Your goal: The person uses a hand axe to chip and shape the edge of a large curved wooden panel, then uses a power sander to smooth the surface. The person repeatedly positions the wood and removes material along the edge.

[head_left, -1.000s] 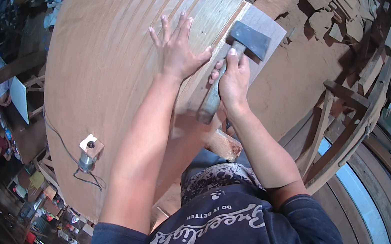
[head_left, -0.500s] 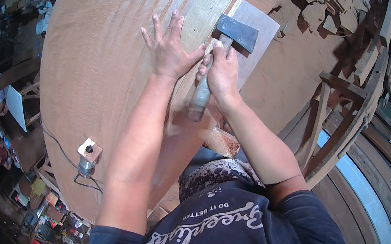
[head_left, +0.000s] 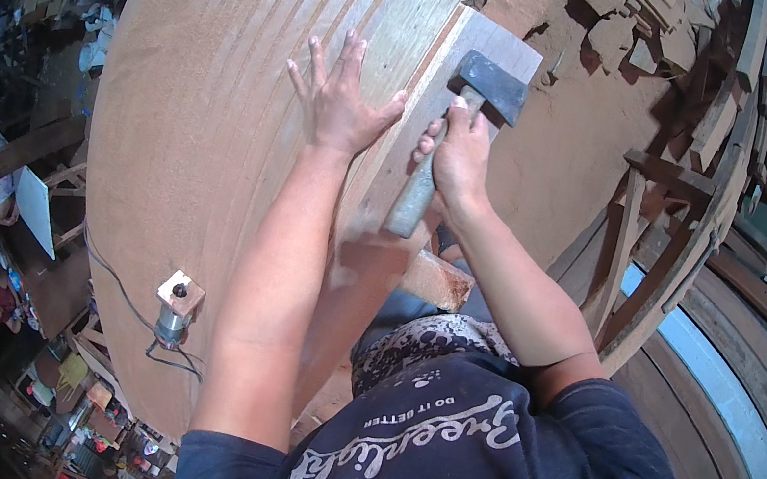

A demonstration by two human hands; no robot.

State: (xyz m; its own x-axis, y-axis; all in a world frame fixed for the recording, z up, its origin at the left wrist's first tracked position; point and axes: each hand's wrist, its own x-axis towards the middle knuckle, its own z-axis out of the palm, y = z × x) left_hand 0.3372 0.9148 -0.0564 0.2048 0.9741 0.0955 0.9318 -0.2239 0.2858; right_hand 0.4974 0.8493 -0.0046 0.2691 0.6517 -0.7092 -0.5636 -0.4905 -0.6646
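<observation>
My left hand [head_left: 345,113] lies with its fingers spread on a large curved wooden panel [head_left: 185,111]. Its thumb rests across a pale board [head_left: 414,21] running along the panel's right side. In my right hand [head_left: 464,152] is a hatchet [head_left: 493,85], gripped high on its short, worn wooden handle. The hatchet's dark, broad head flares toward the right, and its blunt end faces the board. A gap separates the tool from the board's edge. Beneath the tool, the panel's right margin shows a smoother, greyish wooden strip [head_left: 516,49].
A small power tool [head_left: 177,316] with a square wooden-looking base and a dark cord stands on the panel's lower left. A wooden beam end [head_left: 440,281] juts out near my lap. Wooden framing [head_left: 661,241] rises at right; broken wood scraps [head_left: 622,37] lie on the dusty ground.
My right hand has drawn the hatchet rightward, away from the pale board. My left hand stays spread on the panel. The whole view has shifted slightly.
</observation>
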